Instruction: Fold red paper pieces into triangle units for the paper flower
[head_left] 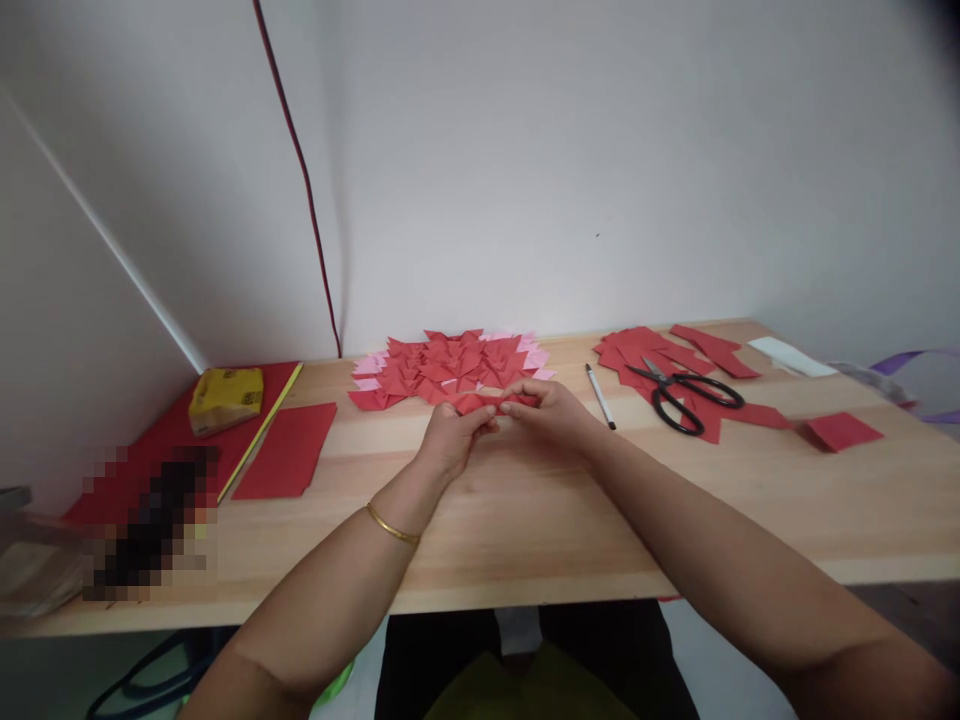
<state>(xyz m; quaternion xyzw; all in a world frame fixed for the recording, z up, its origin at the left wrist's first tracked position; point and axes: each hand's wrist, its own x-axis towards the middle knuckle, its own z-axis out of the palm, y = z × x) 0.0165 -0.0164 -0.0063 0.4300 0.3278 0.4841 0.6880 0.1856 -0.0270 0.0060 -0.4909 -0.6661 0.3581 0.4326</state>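
wooden table across the lower half, heap of folded red and pink papers at centre, red sheets at left, black-handled scissors at right, left hand and right hand at centre, fingertips of both pinched on one small red paper, slim white pen right of centre

Red paper, yellow packet, black-handled scissors
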